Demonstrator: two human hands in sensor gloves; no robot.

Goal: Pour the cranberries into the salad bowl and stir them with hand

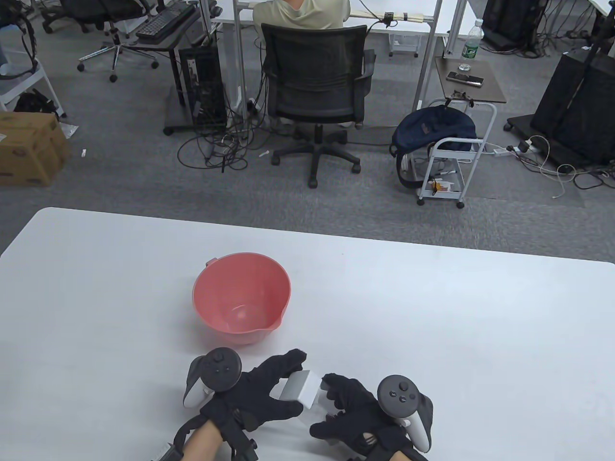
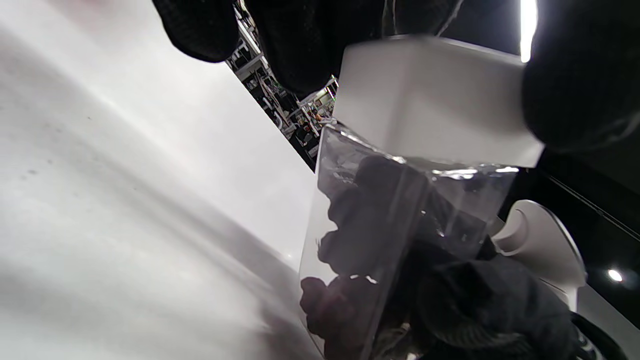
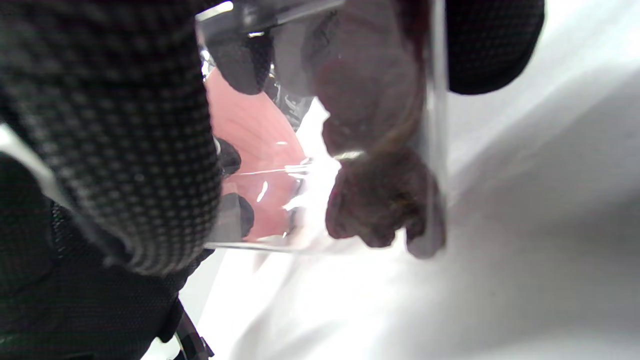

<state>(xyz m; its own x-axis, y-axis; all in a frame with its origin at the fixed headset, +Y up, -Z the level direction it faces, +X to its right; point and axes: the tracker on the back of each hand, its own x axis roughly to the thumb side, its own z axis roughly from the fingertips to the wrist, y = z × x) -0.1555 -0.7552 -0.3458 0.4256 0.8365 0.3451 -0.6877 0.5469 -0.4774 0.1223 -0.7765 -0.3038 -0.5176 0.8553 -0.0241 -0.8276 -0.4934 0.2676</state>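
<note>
Between both hands, a clear square-sided jar (image 2: 400,225) of dark, wrinkled cranberries (image 3: 380,205), capped by a smooth white blocky lid (image 1: 301,388). Left hand (image 1: 259,389), in black knit glove, curled over that lid; right hand (image 1: 353,408) wrapped around the transparent body. Just beyond the left hand, apart from the jar: round pink plastic salad bowl (image 1: 241,298), glossy, with a small pouring lip, on the matte white table (image 1: 456,336).
</note>
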